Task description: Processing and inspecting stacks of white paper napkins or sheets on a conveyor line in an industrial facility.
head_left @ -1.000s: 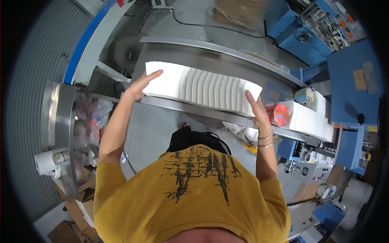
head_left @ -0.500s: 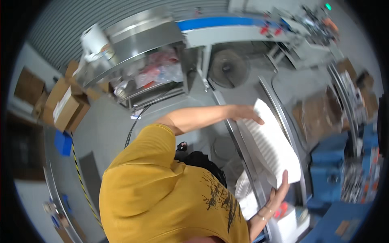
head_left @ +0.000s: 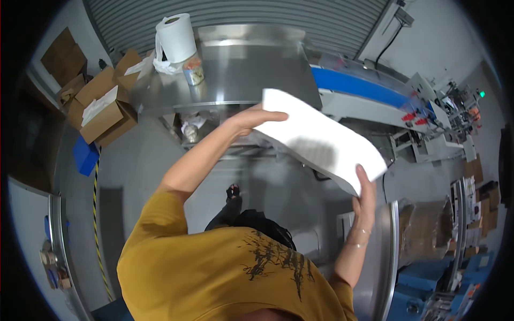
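in the head view, the left hand [head_left: 257, 117] and right hand [head_left: 365, 197] are grasping opposite ends of a long white stack [head_left: 313, 127], probably keeping it from folding or slipping apart; it is hanging above the floor [head_left: 262, 187], near the steel counter [head_left: 249, 69].

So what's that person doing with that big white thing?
A person in a yellow T-shirt is holding a long, curved white bundle with both hands. The left hand grips one end and the right hand grips the other. From this view, the bundle's left end overlaps the front edge of a shiny metal table; I can't tell if they touch. A white roll and a small jar stand on that table.
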The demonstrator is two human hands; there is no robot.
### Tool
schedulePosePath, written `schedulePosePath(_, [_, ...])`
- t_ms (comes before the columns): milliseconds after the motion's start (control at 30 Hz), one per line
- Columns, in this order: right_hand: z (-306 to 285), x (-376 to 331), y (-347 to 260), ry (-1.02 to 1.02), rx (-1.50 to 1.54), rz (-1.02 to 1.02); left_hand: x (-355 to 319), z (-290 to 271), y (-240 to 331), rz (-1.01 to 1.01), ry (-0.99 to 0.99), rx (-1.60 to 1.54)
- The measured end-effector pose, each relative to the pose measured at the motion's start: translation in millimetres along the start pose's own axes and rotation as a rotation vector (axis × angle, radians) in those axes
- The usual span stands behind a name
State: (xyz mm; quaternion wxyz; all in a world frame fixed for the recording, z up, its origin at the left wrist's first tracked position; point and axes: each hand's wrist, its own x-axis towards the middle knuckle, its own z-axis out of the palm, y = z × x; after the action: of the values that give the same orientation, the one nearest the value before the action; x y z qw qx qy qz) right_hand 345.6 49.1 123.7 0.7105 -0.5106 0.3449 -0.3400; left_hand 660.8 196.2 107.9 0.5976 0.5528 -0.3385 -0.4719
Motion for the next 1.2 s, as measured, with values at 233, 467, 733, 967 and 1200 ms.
schedulePosePath(233, [188.0, 204.4, 52.4, -0.384, 0.093, 0.184, 51.8, -234.1, -2.8, -0.213, 0.264, -0.062])
schedulePosePath(467, [257.5, 319.4, 70.5, -0.504, -0.405, 0.295, 79.6, -294.2, 14.2, -0.462, 0.512, 0.295])
schedulePosePath(733, [243.3, 337.0, 62.5, -0.465, -0.66, 0.059, 60.5, -249.6, 27.2, -0.319, 0.935, 1.075])
schedulePosePath(967, [233.6, 378.6, 14.5, -0.491, -0.698, 0.262, 75.1, -124.1, 14.2, -0.038, 0.246, 0.958])
schedulePosePath(1200, [223.1, 427.6, 13.3, -0.793, -0.851, 0.347, 110.4, -116.6, -4.4, -0.071, 0.442, 0.726])
